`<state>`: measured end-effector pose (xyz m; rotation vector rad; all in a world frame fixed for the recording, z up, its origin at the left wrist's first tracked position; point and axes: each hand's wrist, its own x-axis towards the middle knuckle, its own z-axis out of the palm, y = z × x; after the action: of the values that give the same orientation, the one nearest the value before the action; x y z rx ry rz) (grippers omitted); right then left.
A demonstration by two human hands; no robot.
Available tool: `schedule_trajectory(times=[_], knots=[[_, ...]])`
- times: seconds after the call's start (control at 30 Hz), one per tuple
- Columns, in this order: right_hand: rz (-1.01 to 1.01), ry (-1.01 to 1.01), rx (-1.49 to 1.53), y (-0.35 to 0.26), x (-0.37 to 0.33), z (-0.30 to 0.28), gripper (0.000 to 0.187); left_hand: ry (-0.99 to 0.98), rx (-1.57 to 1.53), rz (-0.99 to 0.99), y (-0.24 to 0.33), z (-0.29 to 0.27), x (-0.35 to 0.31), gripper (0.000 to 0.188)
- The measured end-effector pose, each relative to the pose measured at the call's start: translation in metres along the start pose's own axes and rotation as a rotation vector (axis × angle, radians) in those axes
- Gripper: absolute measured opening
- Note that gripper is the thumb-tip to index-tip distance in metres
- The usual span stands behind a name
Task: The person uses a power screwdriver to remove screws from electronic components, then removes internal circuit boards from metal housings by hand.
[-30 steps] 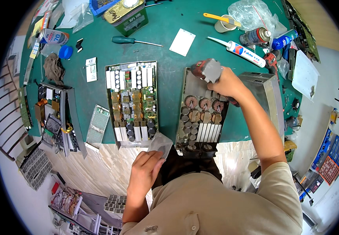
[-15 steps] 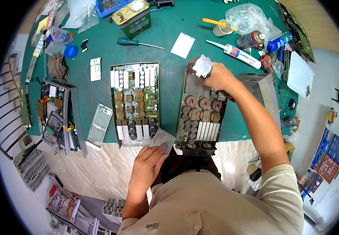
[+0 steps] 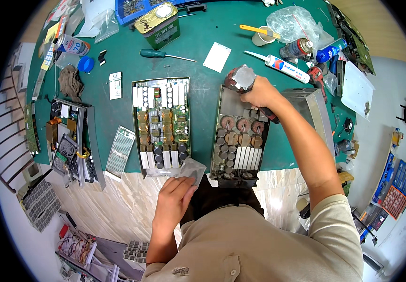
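My right hand (image 3: 262, 92) grips a cordless drill (image 3: 241, 78) by its handle, above the far end of the right-hand power module (image 3: 239, 152). That module is a dusty open metal case with copper coils, dark capacitors and pale strips; the drill's tip is hidden. At the near bench edge my left hand (image 3: 177, 195) pinches a small clear plastic bag (image 3: 193, 170). The bag overlaps the near right corner of a cleaner open power module (image 3: 161, 127), which lies left of the dusty one.
A screwdriver (image 3: 167, 55), a white card (image 3: 217, 57), a green tin (image 3: 158, 28) and a sealant tube (image 3: 282, 67) lie farther back on the green bench (image 3: 200, 101). Left are a perforated metal plate (image 3: 120, 152) and another opened unit (image 3: 73, 141). A metal housing (image 3: 313, 110) stands right.
The drill head has tilted slightly in my right hand. My left hand keeps hold of the bag, almost unmoved. The whole view has shifted a little.
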<state>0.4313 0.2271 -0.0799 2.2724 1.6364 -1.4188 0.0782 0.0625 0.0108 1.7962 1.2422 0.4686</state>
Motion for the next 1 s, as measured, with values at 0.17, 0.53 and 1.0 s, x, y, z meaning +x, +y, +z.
schedule_trajectory(times=[0.17, 0.53, 1.0], knots=[[-0.031, 0.041, -0.003, 0.002, -0.002, 0.002, 0.032, -0.009, 0.006, -0.003, 0.0, 0.0, 0.001, 0.021], [0.011, 0.029, 0.036, 0.003, -0.006, 0.001, 0.032, -0.03, 0.002, 0.003, -0.001, -0.002, 0.0, 0.024], [0.031, 0.023, 0.184, 0.002, -0.017, 0.0, 0.028, -0.02, -0.002, -0.004, -0.001, -0.002, 0.001, 0.024]])
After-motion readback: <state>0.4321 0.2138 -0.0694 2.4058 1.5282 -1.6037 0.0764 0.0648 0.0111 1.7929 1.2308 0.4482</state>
